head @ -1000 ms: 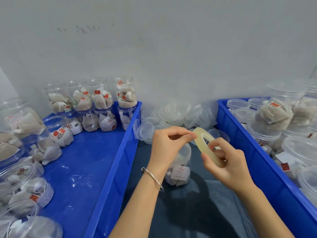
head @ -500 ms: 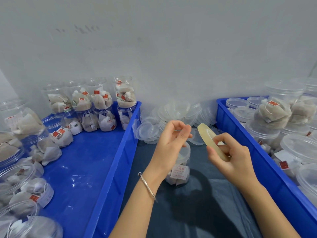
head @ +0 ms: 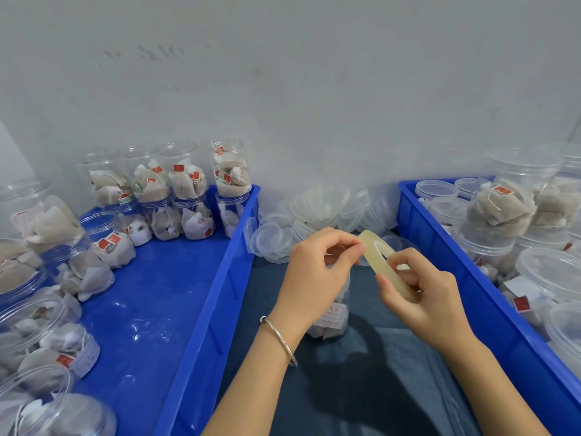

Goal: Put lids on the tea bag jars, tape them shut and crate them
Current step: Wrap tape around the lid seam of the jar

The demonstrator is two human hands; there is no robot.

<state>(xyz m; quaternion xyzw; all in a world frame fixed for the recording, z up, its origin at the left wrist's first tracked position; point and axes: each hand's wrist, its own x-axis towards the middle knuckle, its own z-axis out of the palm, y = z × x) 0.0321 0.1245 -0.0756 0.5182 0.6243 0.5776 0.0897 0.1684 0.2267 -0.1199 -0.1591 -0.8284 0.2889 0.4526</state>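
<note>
My right hand [head: 418,297] grips a pale yellow roll of clear tape [head: 379,258], held on edge above the dark cloth. My left hand [head: 317,272] has its fingers curled, and the fingertips pinch at the roll's top edge. Below the hands, a clear tea bag jar [head: 331,316] stands on the cloth, largely hidden by my left hand; whether a lid is on it cannot be told. Loose clear lids [head: 317,206] are heaped by the wall behind.
A blue crate [head: 201,309] on the left holds several jars of tea bags, some stacked at the back, some lying on their sides. A second blue crate [head: 471,272] on the right holds more jars and lids. A grey wall closes the back.
My left hand, which had opened and drawn away from the roll half a second ago, has come back and pinches at its edge again. The right hand keeps holding the roll.
</note>
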